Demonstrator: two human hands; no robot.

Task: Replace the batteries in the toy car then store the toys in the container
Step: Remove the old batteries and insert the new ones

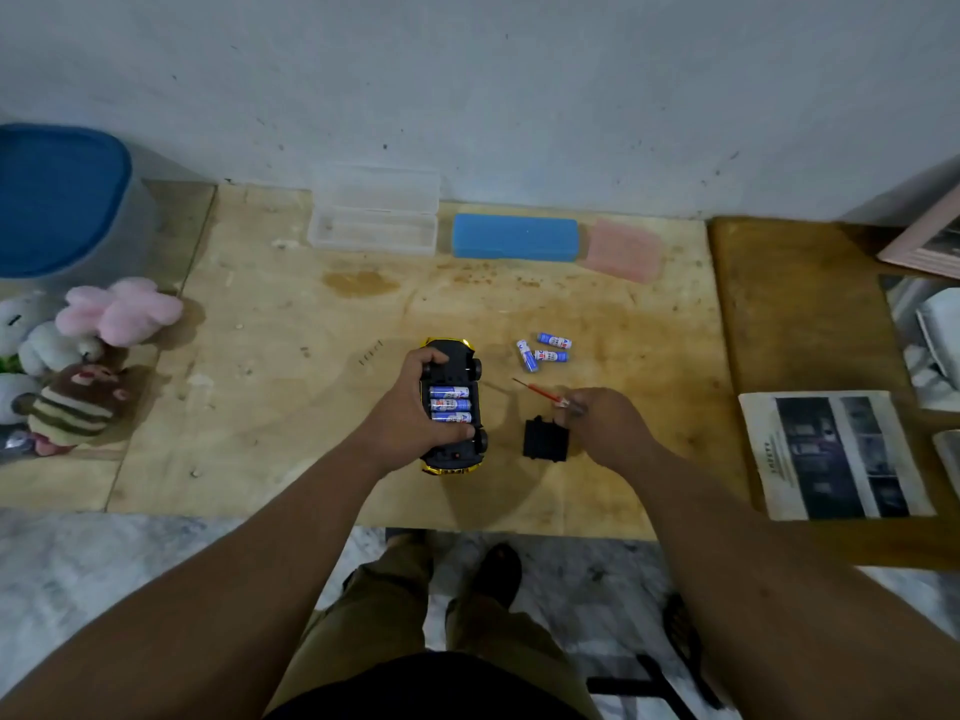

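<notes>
A yellow toy car (453, 366) lies upside down on the wooden table (291, 356), its black underside up. Three blue batteries (450, 404) sit in its uncovered battery bay. My left hand (410, 413) grips the car from the left side. My right hand (597, 423) holds a red-handled screwdriver (540, 391), tip pointing up-left. The black battery cover (545, 439) lies on the table just left of that hand. Three loose blue batteries (543, 348) lie beyond the screwdriver.
A blue-lidded grey container (57, 205) stands at the far left, with plush toys (88, 350) in front of it. A clear plastic box (374, 220), a blue box (514, 237) and a pink lid (621, 249) line the wall. Papers (831, 454) lie right.
</notes>
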